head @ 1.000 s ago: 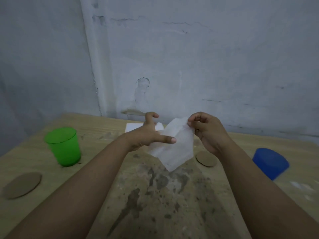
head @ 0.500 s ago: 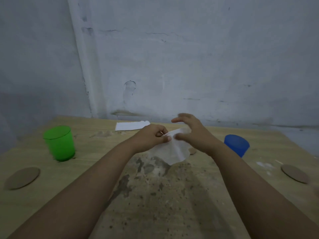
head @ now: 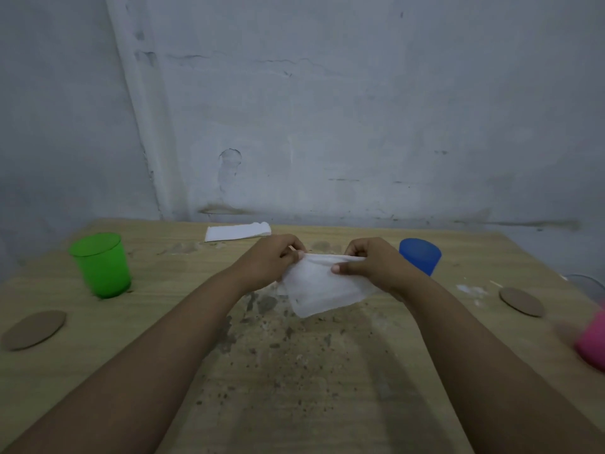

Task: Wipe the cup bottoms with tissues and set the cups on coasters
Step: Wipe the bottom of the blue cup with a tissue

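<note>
A white tissue [head: 322, 290] hangs above the middle of the table, stretched between both hands. My left hand [head: 273, 257] pinches its upper left corner; my right hand [head: 373, 265] pinches its upper right edge with thumb over it. A green cup [head: 103, 265] stands at the left. A blue cup [head: 420, 254] sits upside down just behind my right hand. A pink cup [head: 592, 345] shows at the right edge, blurred. One brown round coaster [head: 34, 329] lies front left, another coaster [head: 520, 301] at the right.
A stack of folded white tissues [head: 237, 231] lies at the back by the wall. The wooden table [head: 294, 371] is stained and speckled in the middle. A clear cup [head: 587, 285] shows faintly at the far right edge. White crumbs [head: 469, 290] lie near the right coaster.
My hands have pulled apart, stretching the tissue's top edge flat between them. The view has swung right, bringing the right coaster and pink cup into sight.
</note>
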`<state>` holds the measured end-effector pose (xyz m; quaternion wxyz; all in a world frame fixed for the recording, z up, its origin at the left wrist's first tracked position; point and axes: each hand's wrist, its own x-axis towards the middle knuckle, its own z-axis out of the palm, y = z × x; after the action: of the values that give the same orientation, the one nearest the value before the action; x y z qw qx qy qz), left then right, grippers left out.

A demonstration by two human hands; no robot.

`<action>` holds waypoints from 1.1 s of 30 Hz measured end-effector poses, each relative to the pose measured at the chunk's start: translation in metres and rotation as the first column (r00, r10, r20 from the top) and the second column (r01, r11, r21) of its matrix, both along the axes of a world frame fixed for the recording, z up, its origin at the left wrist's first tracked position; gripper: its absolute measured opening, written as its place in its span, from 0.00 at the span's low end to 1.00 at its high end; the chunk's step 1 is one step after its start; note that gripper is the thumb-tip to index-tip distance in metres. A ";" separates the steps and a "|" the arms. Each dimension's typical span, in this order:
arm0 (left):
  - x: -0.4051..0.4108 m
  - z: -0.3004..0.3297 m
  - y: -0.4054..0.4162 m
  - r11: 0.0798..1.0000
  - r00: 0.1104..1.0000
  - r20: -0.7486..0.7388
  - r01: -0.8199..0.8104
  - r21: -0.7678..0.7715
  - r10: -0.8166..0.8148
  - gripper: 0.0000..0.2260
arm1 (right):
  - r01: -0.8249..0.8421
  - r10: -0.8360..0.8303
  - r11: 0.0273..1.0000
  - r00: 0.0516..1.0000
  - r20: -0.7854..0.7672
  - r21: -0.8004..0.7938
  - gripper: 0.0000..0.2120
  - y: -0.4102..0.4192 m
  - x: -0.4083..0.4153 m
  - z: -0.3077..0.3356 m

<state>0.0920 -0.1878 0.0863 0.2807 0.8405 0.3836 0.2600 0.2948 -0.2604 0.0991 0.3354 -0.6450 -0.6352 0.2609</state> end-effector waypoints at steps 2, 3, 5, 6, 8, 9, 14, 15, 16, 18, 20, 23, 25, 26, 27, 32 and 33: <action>0.005 -0.004 -0.008 0.998 0.996 0.084 0.022 -0.066 -0.016 0.07 | 0.031 -0.031 1.000 0.995 -0.097 -0.006 0.14 -0.008 0.006 -0.004; 0.009 -0.007 -0.012 0.995 0.993 0.113 0.032 -0.093 -0.022 0.11 | 0.048 -0.048 0.999 0.990 -0.129 -0.006 0.14 -0.013 0.010 -0.006; 0.015 -0.010 -0.018 0.996 0.992 0.124 0.028 -0.082 -0.018 0.13 | 0.069 -0.070 0.998 0.987 -0.146 -0.010 0.14 -0.022 0.018 -0.010; 0.019 -0.012 -0.019 0.996 0.991 0.130 0.030 -0.079 -0.020 0.11 | 0.077 -0.078 0.997 0.988 -0.133 -0.017 0.15 -0.026 0.022 -0.011; 0.027 -0.015 -0.024 0.993 0.985 0.170 0.048 -0.110 -0.029 0.06 | 0.077 -0.080 0.996 0.993 -0.090 -0.041 0.15 -0.038 0.031 -0.014; 0.031 -0.016 -0.027 0.990 0.982 0.186 0.064 -0.125 -0.040 0.05 | 0.066 -0.070 0.996 0.995 -0.072 -0.055 0.16 -0.042 0.036 -0.015; 0.053 -0.018 -0.044 0.969 0.972 0.148 0.204 -0.140 -0.183 0.10 | -0.006 0.006 0.991 1.000 0.000 -0.136 0.19 -0.066 0.054 -0.017; 0.057 -0.018 -0.047 0.968 0.971 0.128 0.219 -0.125 -0.203 0.11 | -0.018 0.015 0.990 1.000 -0.024 -0.138 0.19 -0.069 0.056 -0.016; 0.061 -0.018 -0.050 0.969 0.970 0.108 0.227 -0.098 -0.217 0.11 | -0.036 0.027 0.990 0.997 -0.066 -0.140 0.19 -0.071 0.056 -0.015; 0.067 -0.017 -0.055 0.969 0.968 0.098 0.238 -0.059 -0.232 0.09 | -0.061 0.038 0.987 0.987 -0.154 -0.151 0.22 -0.075 0.057 -0.014; 0.074 -0.017 -0.059 0.969 0.963 0.114 0.247 -0.029 -0.242 0.12 | -0.057 0.022 0.984 0.978 -0.206 -0.167 0.22 -0.078 0.059 -0.014; 0.082 -0.021 -0.060 0.972 0.966 0.115 0.234 0.004 -0.233 0.16 | 0.013 -0.049 0.987 0.973 -0.224 -0.160 0.13 -0.083 0.066 -0.017; 0.087 -0.023 -0.059 0.974 0.970 0.087 0.225 0.019 -0.226 0.16 | 0.067 -0.101 0.986 0.967 -0.233 -0.150 0.08 -0.089 0.071 -0.019; 0.090 -0.024 -0.059 0.974 0.971 0.071 0.227 0.030 -0.228 0.16 | 0.087 -0.119 0.986 0.965 -0.232 -0.146 0.08 -0.092 0.074 -0.021; 0.093 -0.025 -0.060 0.973 0.972 0.060 0.225 0.048 -0.227 0.16 | 0.102 -0.132 0.985 0.965 -0.229 -0.141 0.07 -0.094 0.077 -0.022; 0.114 -0.035 -0.063 0.979 0.980 0.051 0.187 0.074 -0.191 0.07 | 0.150 -0.178 0.982 0.935 -0.307 -0.110 0.02 -0.102 0.089 -0.029; 0.119 -0.038 -0.064 0.979 0.978 0.073 0.193 0.059 -0.197 0.07 | 0.166 -0.192 0.980 0.927 -0.322 -0.105 0.02 -0.103 0.092 -0.031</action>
<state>0.2108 -0.2520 0.0487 0.2979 0.8702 0.2814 0.2736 0.3867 -0.3632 0.0682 0.4348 -0.6596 -0.4982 0.3572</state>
